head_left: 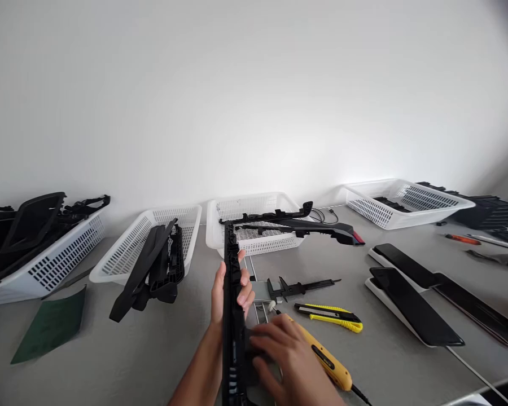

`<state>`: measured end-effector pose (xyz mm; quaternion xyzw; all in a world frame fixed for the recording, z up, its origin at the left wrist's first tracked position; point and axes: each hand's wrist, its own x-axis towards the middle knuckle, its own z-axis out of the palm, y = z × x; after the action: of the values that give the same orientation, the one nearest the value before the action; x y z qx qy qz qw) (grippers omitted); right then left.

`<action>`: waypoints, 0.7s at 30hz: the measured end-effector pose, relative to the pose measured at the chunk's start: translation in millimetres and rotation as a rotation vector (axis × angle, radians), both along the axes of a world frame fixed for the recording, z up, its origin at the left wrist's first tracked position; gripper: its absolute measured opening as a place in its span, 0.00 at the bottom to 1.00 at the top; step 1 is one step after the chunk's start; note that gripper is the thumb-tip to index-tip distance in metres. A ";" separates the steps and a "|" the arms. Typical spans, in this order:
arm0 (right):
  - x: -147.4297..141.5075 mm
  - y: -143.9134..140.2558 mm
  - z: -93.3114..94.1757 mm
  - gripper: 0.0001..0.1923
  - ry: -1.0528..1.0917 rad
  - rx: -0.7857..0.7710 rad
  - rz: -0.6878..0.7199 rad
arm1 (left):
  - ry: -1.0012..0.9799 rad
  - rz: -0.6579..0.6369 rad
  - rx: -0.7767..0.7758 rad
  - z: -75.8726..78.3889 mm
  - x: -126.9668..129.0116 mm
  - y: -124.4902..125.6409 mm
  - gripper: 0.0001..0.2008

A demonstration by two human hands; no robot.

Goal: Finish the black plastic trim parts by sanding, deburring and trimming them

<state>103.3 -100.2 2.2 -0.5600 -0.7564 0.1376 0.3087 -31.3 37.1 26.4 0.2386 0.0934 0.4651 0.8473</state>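
A long black plastic trim strip [232, 321] stands lengthwise before me, its ribbed inner side partly showing. My left hand [232, 290] is closed around its middle, thumb on one side and fingers on the other. Close to the strip's lower right side is my right hand [285, 355], with curled fingers on a dark grey flat piece [253, 358] that is blurred and partly covered. Beside that hand lies a yellow corded tool [328, 358] with a pale tip. A yellow utility knife [330, 316] and a black caliper [300, 287] rest farther off.
White baskets [275, 246] stand along the wall, several holding black plastic parts [165, 265]. A green sheet [51, 324] lies at left. On the right are a black phone [415, 307] on a white stand, an orange-handled tool [463, 239] and stacked black parts [486, 211].
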 end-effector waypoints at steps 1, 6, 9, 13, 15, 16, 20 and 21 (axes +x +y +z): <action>15.1 2.1 1.3 0.16 -0.014 0.005 -0.038 | 0.014 -0.009 0.001 -2.0 1.7 0.3 0.22; 111.7 35.0 -5.6 0.25 -0.167 -0.158 -0.363 | 0.079 -0.028 0.019 -10.7 12.9 -2.4 0.26; 144.3 55.2 -20.9 0.21 -0.213 -0.283 -0.312 | 0.112 -0.029 0.036 -12.8 18.2 -7.0 0.31; 153.2 67.8 -29.0 0.17 -0.153 -0.261 -0.258 | 0.158 -0.027 0.047 -14.8 22.0 -10.6 0.36; 153.9 71.4 -21.6 0.14 -0.089 -0.234 -0.219 | 0.190 -0.014 0.046 -16.4 22.6 -11.0 0.37; 154.4 73.2 -15.2 0.12 -0.052 -0.218 -0.196 | 0.207 -0.008 0.046 -17.3 22.6 -10.9 0.37; 153.0 79.1 14.5 0.15 0.000 -0.197 -0.187 | 0.264 0.011 0.039 -20.8 21.5 -9.8 0.35; 151.2 79.7 19.3 0.14 -0.015 -0.196 -0.177 | 0.276 0.020 0.032 -21.4 21.1 -9.4 0.35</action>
<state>254.5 -20.5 21.5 -0.6530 -0.6892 0.1791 0.2578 -10.2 27.8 5.0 0.3127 0.2039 0.4380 0.8178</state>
